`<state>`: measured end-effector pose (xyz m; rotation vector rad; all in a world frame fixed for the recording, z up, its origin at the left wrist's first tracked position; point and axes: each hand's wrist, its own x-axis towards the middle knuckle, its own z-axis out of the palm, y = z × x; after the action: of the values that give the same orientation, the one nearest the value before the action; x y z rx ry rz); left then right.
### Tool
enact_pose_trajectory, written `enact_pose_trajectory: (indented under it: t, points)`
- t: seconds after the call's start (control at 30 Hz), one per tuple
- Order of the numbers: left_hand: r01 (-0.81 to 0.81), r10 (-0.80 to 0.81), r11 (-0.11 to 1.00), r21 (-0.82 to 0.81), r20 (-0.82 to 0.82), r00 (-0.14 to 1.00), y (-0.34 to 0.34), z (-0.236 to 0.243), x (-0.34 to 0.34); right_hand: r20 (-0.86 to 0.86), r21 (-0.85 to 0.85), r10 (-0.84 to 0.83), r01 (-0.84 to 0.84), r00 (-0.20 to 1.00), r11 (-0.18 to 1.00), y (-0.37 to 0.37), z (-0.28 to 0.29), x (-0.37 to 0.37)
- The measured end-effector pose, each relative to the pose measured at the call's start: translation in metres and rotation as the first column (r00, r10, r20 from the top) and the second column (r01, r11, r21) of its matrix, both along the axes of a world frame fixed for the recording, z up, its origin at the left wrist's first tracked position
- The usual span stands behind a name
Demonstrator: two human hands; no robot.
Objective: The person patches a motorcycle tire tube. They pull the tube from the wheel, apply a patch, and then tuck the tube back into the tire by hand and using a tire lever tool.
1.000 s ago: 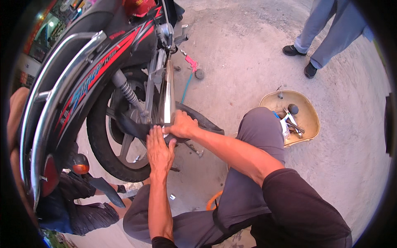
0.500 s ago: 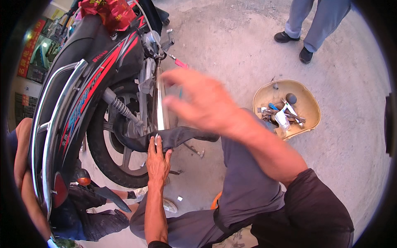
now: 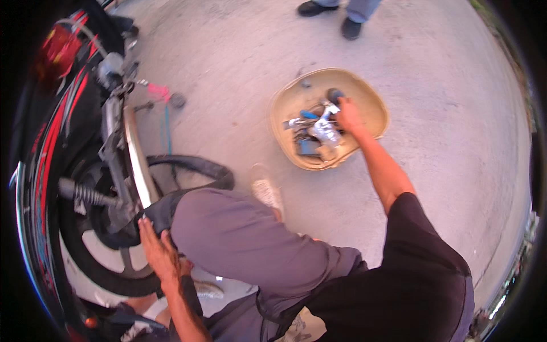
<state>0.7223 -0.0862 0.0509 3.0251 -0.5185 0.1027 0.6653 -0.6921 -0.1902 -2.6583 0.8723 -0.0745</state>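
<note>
My left hand rests with fingers extended on a black rubber inner tube beside the motorbike's rear wheel, near a long silver pipe. My right hand reaches into a tan, rounded tub on the ground, fingers curled at a dark round object and silver tools. What exactly they grip is too blurred to make out. The tub also holds a blue-handled tool, a crumpled shiny wrapper and a blue box.
The motorbike lies along my left, with a red bag on it. A pink air-line fitting with a teal hose is on the ground. Another person's legs stand at the top; someone else's bare leg shows at lower left.
My right hand has left the inner tube and swung right into the tub. My left hand stays on the tube. The view has turned rightward.
</note>
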Motion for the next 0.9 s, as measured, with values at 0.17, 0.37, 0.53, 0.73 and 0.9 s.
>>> enact_pose_trajectory:
  t: [0.17, 0.37, 0.53, 0.73, 0.9]
  points:
    - [0.087, -0.086, 0.996, -0.019, 0.036, 0.996, -0.01, -0.006, 0.015, 0.199, 0.104, -0.142, 0.124, 0.97, 0.987, -0.042, -0.022, -0.004]
    - [0.053, -0.053, 0.998, 0.035, -0.001, 0.999, -0.004, 0.011, 0.016, -0.076, 0.143, -0.129, 0.139, 0.989, 0.98, -0.036, -0.014, 0.026]
    - [0.054, -0.05, 0.988, -0.147, 0.028, 0.998, 0.008, 0.017, 0.04, 0.041, 0.044, -0.13, 0.128, 0.991, 0.991, -0.054, -0.039, 0.024]
    - [-0.031, 0.068, 0.969, -0.247, 0.143, 0.987, -0.003, 0.054, 0.094, 0.155, 0.07, -0.099, 0.089, 0.983, 0.994, -0.058, 0.024, 0.008]
    - [0.116, -0.07, 0.963, -0.244, 0.188, 0.98, -0.012, 0.05, 0.08, 0.197, 0.642, -0.308, 0.115, 0.931, 0.758, -0.021, 0.108, 0.014]
